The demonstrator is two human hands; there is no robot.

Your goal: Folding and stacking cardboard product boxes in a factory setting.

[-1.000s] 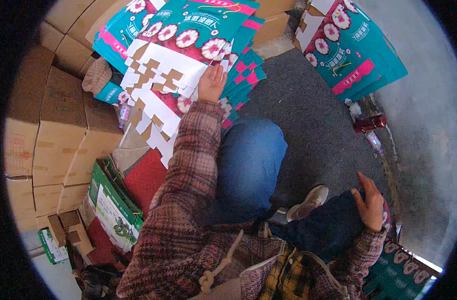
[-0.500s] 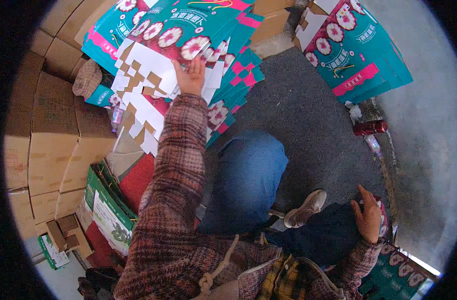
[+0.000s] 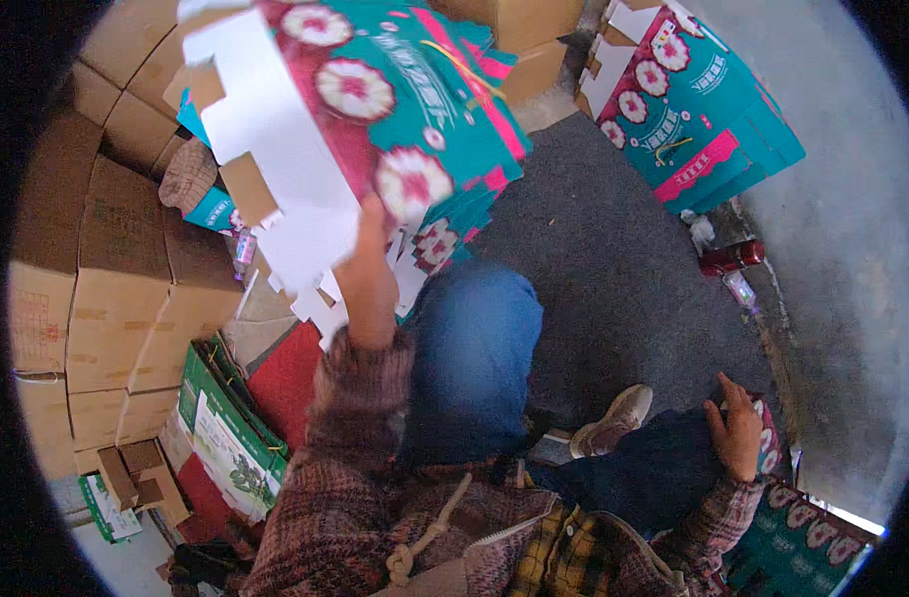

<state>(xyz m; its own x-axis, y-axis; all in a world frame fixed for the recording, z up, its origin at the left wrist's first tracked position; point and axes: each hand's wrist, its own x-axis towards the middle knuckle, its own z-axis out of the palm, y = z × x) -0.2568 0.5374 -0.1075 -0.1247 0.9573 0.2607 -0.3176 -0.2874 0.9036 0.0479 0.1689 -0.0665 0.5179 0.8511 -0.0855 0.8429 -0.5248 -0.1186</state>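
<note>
A flat carton blank (image 3: 380, 114), teal and maroon with pictures of round sliced things and a white notched flap, is raised toward me at upper left. My left hand (image 3: 370, 279) is closed on its near edge, somewhat blurred. Beneath it lies a stack of similar flat cartons (image 3: 437, 244), partly covered by the raised one. At lower right, my right hand (image 3: 738, 433) rests by my bent leg, fingers apart and holding nothing. Just beside that hand shows the edge of a maroon printed carton (image 3: 770, 448).
Another pile of teal cartons (image 3: 693, 119) lies at upper right. A red flask (image 3: 731, 257) and a small bottle (image 3: 741, 291) lie by the wall. Brown boxes (image 3: 121, 298) line the left side, with green-and-white cartons (image 3: 226, 433) nearer me. A knitted hat (image 3: 188, 174) sits beside them.
My left hand lay with spread fingers on the carton stack; now it grips one blank and has lifted it toward me. My right hand has stayed in place.
</note>
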